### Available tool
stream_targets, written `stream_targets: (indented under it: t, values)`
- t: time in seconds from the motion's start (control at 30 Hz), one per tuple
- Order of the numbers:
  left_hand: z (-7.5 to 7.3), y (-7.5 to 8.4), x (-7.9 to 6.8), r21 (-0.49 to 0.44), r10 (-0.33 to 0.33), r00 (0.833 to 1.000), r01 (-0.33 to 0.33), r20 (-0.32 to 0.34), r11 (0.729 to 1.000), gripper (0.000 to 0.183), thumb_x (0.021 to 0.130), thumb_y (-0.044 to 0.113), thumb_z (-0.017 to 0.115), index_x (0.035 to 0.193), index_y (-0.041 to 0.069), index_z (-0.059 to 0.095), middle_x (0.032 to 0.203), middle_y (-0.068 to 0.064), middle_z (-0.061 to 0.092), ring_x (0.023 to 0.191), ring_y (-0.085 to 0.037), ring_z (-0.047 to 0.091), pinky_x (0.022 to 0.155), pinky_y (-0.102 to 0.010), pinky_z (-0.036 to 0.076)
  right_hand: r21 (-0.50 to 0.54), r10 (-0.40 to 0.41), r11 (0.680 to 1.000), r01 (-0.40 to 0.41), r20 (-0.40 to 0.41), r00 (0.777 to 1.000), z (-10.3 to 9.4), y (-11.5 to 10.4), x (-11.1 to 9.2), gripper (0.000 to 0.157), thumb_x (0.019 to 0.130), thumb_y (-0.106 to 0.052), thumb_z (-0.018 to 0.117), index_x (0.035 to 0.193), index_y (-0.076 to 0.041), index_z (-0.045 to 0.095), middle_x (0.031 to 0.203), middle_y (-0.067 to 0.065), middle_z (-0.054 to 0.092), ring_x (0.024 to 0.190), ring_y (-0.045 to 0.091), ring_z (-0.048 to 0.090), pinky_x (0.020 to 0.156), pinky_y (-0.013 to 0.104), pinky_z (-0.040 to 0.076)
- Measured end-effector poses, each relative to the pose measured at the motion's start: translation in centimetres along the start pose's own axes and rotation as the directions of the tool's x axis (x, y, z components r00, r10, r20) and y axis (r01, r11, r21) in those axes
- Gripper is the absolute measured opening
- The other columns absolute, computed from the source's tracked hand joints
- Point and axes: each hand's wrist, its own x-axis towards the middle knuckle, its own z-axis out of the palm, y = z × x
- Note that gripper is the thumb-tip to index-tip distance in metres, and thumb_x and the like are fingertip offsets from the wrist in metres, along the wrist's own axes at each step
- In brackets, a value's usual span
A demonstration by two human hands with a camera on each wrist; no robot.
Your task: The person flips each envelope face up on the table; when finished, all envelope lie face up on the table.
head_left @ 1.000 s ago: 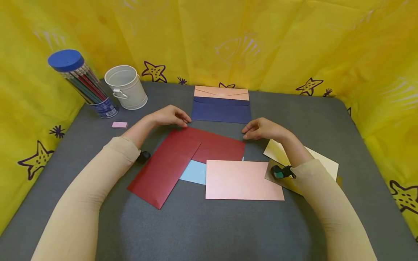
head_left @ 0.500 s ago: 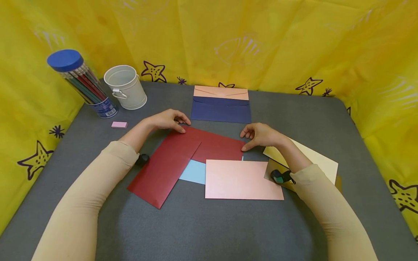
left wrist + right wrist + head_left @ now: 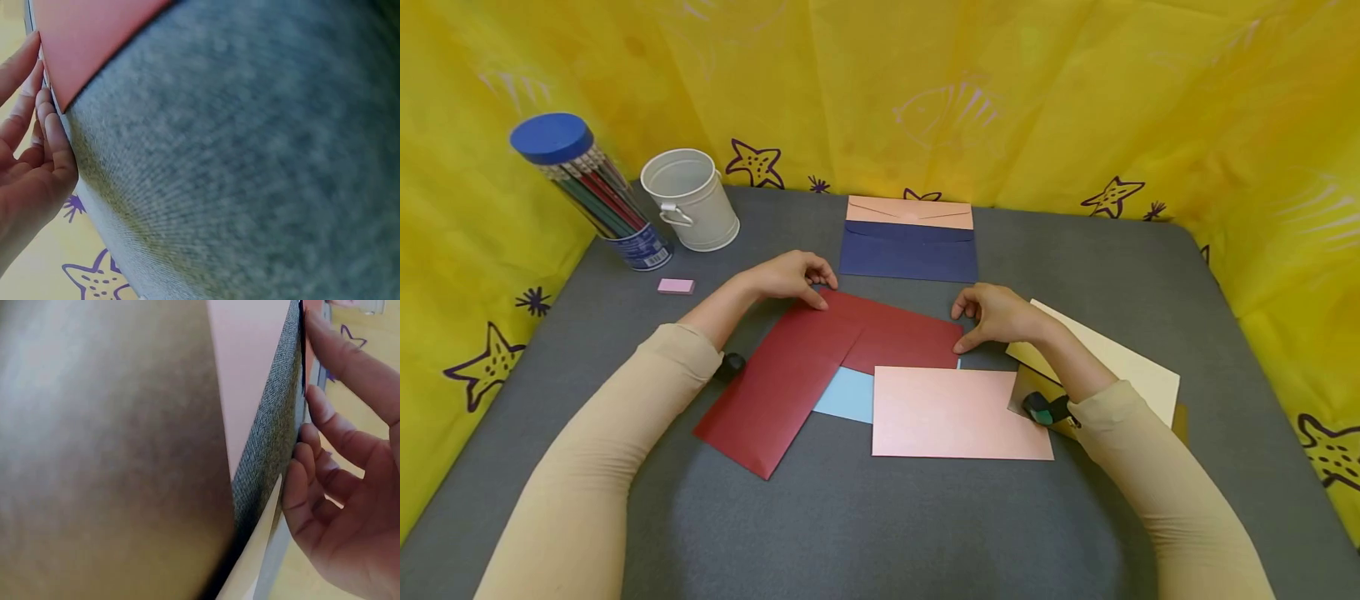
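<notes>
Two red envelopes overlap in the head view: one slants (image 3: 782, 383) toward the front left, the other (image 3: 910, 337) lies behind it, reaching right. My left hand (image 3: 786, 275) rests its thumb at their far left edge, the other fingers loosely bent beyond it. At the right end of the rear red envelope, my right hand (image 3: 1000, 315) touches the corner with its thumb, fingers apart and loosely curved. A pink envelope (image 3: 962, 417) lies in front, over a light blue envelope (image 3: 847, 396). Under my right forearm are a cream envelope (image 3: 1127, 367) and a gold envelope (image 3: 1037, 385).
A navy envelope (image 3: 910, 252) and a peach envelope (image 3: 910, 210) lie at the back of the grey table (image 3: 865, 533). A white bucket (image 3: 703, 208), a blue-lidded tub of pencils (image 3: 598, 196) and a pink eraser (image 3: 676, 287) stand back left. A yellow cloth (image 3: 850, 100) hangs behind.
Both hands have moved slightly toward the near side, their thumbs coming onto the edges of the red envelopes. Over the last half second they have barely moved, and the envelopes stay in place.
</notes>
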Motion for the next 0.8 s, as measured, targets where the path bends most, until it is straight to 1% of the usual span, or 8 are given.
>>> stream_targets:
  t: [0.13, 0.27, 0.47, 0.6, 0.7, 0.8]
  values:
    - [0.12, 0.18, 0.12, 0.03, 0.002, 1.0, -0.001, -0.015, 1.0, 0.033, 0.079, 0.009, 0.081, 0.107, 0.0, 0.067, 0.103, -0.012, 0.056, 0.099, -0.025, 0.048, 0.082, -0.027, 0.04, -0.023, 0.006, 1.0, -0.006, -0.02, 1.0, 0.14, -0.22, -0.01, 0.044, 0.067, -0.025, 0.092, 0.099, -0.008, 0.067, 0.092, 0.009, 0.058, 0.085, 0.022, 0.05, 0.075, 0.03, 0.042]
    - [0.22, 0.15, 0.24, 0.044, -0.01, 1.0, 0.01, -0.013, 0.999, 0.032, 0.079, 0.009, 0.081, 0.106, -0.001, 0.066, 0.105, -0.013, 0.054, 0.1, -0.026, 0.047, 0.082, -0.028, 0.04, -0.029, 0.011, 0.999, -0.012, -0.026, 1.0, 0.22, -0.4, -0.04, 0.044, 0.067, -0.025, 0.092, 0.098, -0.007, 0.067, 0.092, 0.009, 0.06, 0.084, 0.021, 0.052, 0.074, 0.029, 0.043]
    - [0.17, 0.33, 0.31, 0.067, -0.028, 1.0, 0.028, 0.005, 0.997, 0.03, 0.081, 0.009, 0.079, 0.106, 0.0, 0.065, 0.106, -0.012, 0.051, 0.1, -0.025, 0.046, 0.083, -0.03, 0.041, -0.03, 0.019, 0.999, -0.019, -0.01, 1.0, 0.15, -0.56, 0.13, 0.043, 0.068, -0.024, 0.091, 0.097, -0.006, 0.066, 0.092, 0.009, 0.061, 0.086, 0.022, 0.052, 0.077, 0.03, 0.044]
    - [0.0, 0.57, 0.29, 0.069, -0.022, 1.0, 0.021, 0.016, 0.997, 0.028, 0.082, 0.009, 0.077, 0.105, -0.002, 0.064, 0.103, -0.012, 0.055, 0.101, -0.026, 0.047, 0.087, -0.032, 0.042, -0.022, 0.041, 0.999, -0.041, 0.001, 0.999, -0.01, -0.55, 0.38, 0.039, 0.07, -0.021, 0.09, 0.097, -0.006, 0.066, 0.091, 0.009, 0.063, 0.088, 0.022, 0.053, 0.079, 0.03, 0.044]
    - [-0.1, 0.75, 0.36, 0.069, -0.02, 1.0, 0.019, 0.021, 0.997, 0.026, 0.085, 0.01, 0.075, 0.105, -0.002, 0.065, 0.101, -0.011, 0.059, 0.1, -0.025, 0.049, 0.088, -0.031, 0.042, 0.003, 0.057, 0.998, -0.057, 0.005, 0.998, -0.15, -0.48, 0.53, 0.036, 0.072, -0.018, 0.088, 0.096, -0.005, 0.065, 0.09, 0.008, 0.063, 0.089, 0.022, 0.054, 0.078, 0.029, 0.045]
    - [-0.17, 0.87, 0.39, 0.067, -0.031, 0.999, 0.029, 0.03, 0.997, 0.024, 0.087, 0.013, 0.073, 0.105, -0.001, 0.066, 0.097, -0.008, 0.061, 0.095, -0.022, 0.051, 0.081, -0.028, 0.043, 0.047, 0.075, 0.996, -0.076, 0.013, 0.997, -0.33, -0.39, 0.62, 0.033, 0.074, -0.015, 0.086, 0.097, -0.004, 0.064, 0.09, 0.008, 0.063, 0.089, 0.022, 0.055, 0.076, 0.028, 0.045]
